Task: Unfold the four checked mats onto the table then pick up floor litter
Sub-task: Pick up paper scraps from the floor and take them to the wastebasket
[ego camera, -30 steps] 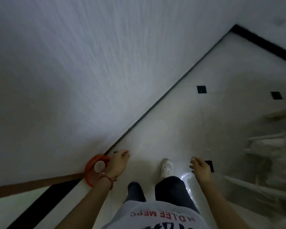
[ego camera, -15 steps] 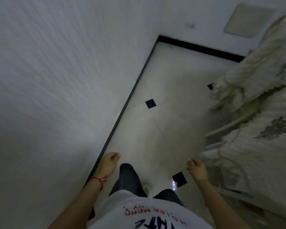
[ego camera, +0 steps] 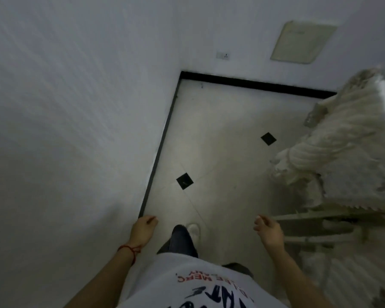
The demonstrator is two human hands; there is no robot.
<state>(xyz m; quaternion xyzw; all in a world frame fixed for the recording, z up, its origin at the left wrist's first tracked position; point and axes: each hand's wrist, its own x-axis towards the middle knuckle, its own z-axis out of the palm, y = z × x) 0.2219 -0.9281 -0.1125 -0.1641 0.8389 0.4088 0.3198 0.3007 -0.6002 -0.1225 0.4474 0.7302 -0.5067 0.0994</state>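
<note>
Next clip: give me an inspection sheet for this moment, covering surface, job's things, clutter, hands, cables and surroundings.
Surface: pale tiled floor with black diamond insets; no table in view.
Job's things: no checked mats seen; no litter seen.
Clutter: nothing seen.
Hands: left hand and right hand empty, fingers loosely curled; red string on left wrist.
Cables: nothing seen.
Surroundings: white wall on the left, black skirting, wall socket, beige panel, white fringed fabric on the right.

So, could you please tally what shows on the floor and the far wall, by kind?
Black diamond floor tiles: 2
Wall sockets: 1
Beige wall panels: 1
White shoes: 1
Total: 5
No litter shows.
</note>
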